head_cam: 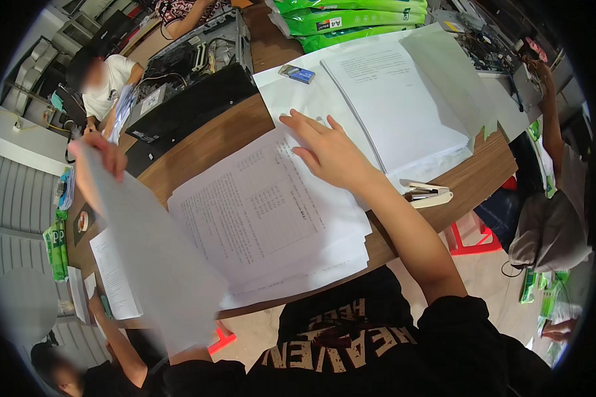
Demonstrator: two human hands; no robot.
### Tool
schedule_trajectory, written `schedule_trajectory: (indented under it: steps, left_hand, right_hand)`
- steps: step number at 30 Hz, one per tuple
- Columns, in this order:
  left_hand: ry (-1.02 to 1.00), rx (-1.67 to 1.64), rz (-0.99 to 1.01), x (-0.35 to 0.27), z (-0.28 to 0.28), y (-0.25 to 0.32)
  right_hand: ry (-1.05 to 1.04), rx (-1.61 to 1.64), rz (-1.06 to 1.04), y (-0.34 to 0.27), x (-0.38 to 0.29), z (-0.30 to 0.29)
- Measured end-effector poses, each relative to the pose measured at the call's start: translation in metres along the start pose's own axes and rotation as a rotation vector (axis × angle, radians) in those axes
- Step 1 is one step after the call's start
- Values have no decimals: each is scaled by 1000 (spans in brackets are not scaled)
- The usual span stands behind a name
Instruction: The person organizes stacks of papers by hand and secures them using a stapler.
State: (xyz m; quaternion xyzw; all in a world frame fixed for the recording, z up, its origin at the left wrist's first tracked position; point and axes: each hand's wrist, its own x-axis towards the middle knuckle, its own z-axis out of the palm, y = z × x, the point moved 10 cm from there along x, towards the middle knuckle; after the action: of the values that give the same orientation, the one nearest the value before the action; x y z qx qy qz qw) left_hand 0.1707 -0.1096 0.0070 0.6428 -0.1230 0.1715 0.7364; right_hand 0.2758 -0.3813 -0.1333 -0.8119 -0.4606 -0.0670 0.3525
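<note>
My left hand (pixel 107 156) grips a blurred white paper sheet (pixel 164 248) by its upper edge, raised and tilted at the left. Below my right hand (pixel 328 151) lies a stack of printed pages (pixel 258 218), its lower edges uneven. That hand's fingers are spread over the stack's far right corner and hold nothing; whether they press on the paper I cannot tell. A second, thicker stack of printed sheets (pixel 402 109) rests on white wrapping paper (pixel 273 89) to the right. Near my right forearm is a cream stapler (pixel 429 195).
A small blue box (pixel 298 73) sits on the wrapping paper. Beyond the brown wooden table (pixel 218 134) edge stands an opened computer case (pixel 193 94). Green A4 paper packs (pixel 347 22) are piled at the back. Other people sit left; one person's arm (pixel 551 109) reaches in at right.
</note>
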Motion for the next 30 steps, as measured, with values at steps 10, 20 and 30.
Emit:
schedule_trajectory:
  steps: [10,20,30]
  left_hand:
    - [656,1091,362,56,47,29]
    - [-44,-141,188,7,36,27]
    - [255,-5,7,-36,66,10]
  right_hand:
    - [-183,1919,-170,-68,4,-24]
    - [441,946,155,-39,37,-112]
    - [278,1020,89,-66,41,-101]
